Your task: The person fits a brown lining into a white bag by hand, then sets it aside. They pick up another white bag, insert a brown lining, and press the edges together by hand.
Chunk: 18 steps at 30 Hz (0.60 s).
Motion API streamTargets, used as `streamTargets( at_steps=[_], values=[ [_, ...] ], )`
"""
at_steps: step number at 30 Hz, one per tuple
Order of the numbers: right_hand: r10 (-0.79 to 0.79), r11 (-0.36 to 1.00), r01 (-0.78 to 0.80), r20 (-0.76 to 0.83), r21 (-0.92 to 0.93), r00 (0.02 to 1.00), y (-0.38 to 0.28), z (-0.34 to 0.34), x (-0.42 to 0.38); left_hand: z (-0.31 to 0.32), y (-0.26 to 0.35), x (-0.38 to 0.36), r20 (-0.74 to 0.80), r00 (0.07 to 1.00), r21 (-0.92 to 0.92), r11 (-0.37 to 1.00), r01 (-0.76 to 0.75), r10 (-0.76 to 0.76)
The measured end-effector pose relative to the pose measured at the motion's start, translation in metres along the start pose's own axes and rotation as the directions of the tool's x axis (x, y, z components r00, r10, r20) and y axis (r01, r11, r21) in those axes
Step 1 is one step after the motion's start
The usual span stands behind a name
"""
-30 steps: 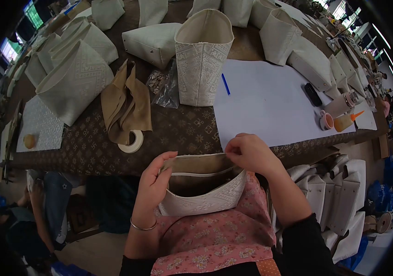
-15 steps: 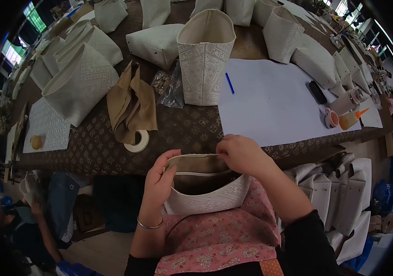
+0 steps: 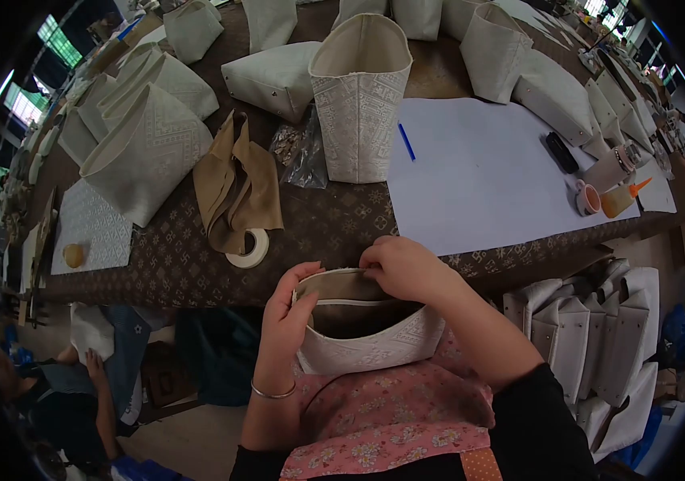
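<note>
Where the bag sits: upright on the lap, mouth facing up, the embossed white bag (image 3: pixel 374 351) rests against the floral apron (image 3: pixel 391 413), just off the near edge of the table (image 3: pixel 170 268).
Left hand: gripping; the left hand (image 3: pixel 285 321) is wrapped around the left end of the bag, fingers at the far rim, thumb bent over the opening.
Right hand: gripping; the right hand (image 3: pixel 403 271) has thumb and index finger closed on the far rim, near its middle, with the fingertips partly hidden.
Bag relative to grip: mouth between and below the two hands; front wall and right end lie free of the fingers; right forearm passes above the right end.
Bag interior: tan lining, with a pale strip running across it below the far rim.
Left wrist: metal bangle (image 3: pixel 273 392).
Beyond the left hand: tape roll (image 3: pixel 256 249) touching the brown material (image 3: pixel 238 196).
Beyond the right hand: white sheet (image 3: pixel 479 176), with the blue pen (image 3: pixel 406 142) on it.
Far side of table: standing bag (image 3: pixel 358 132), upright, beside the clear plastic bag (image 3: pixel 308 156).
</note>
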State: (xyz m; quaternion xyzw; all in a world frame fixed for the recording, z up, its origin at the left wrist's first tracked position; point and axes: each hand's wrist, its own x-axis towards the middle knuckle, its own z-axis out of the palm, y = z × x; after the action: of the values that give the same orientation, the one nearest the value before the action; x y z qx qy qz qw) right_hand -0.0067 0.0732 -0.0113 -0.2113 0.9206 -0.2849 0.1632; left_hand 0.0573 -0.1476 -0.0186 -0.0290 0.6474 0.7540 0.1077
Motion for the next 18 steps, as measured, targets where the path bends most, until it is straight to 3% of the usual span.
streamTargets(
  at_steps=[8, 11, 18],
  values=[
    [-0.048, 0.998, 0.049, -0.014, 0.027, 0.999, 0.002, 0.003, -0.002, 0.0, 0.001, 0.002, 0.019, 0.996, -0.071, 0.994, 0.086, -0.085],
    [-0.101, 0.989, 0.103, -0.026, 0.108, 0.995, -0.001, 0.005, 0.0, -0.002, 0.0, 0.002, 0.048, 0.995, -0.099, 0.991, 0.089, -0.084],
    [-0.121, 0.987, 0.125, -0.042, 0.102, 0.992, 0.0, 0.011, 0.002, -0.005, -0.002, 0.002, 0.076, 0.994, -0.104, 0.99, 0.092, -0.084]
  ],
)
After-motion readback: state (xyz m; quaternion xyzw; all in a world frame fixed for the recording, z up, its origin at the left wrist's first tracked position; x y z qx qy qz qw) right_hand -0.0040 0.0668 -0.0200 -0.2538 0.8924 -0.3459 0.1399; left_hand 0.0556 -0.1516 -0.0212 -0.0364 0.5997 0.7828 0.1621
